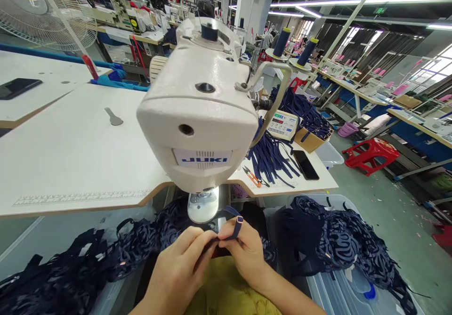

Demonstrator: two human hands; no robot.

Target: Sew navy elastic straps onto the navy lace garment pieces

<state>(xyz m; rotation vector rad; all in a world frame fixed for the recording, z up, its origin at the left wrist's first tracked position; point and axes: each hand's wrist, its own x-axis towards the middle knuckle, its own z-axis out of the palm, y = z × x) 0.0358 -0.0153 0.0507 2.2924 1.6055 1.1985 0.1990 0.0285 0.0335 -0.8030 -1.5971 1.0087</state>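
Observation:
A narrow navy strap [237, 229] with a small pinkish slider loops up over my right hand [245, 254], whose thumb and forefinger pinch it. My left hand [187, 258] is closed on dark fabric at the same spot, fingertips nearly meeting those of the right. Just beyond the hands is the lower end of a white JUKI sewing machine [197, 126], with a pale rounded plate [203, 205] beneath its head. Dark patterned garments [173, 223] hang below the table edge. The part inside my fingers is hidden.
Orange thread snips [252, 177], a bundle of navy straps [270, 157] and a phone [305, 165] lie right of the machine. Bins of navy garments flank me, with a garment pile [339, 239] on the right. A red stool [370, 155] stands beyond.

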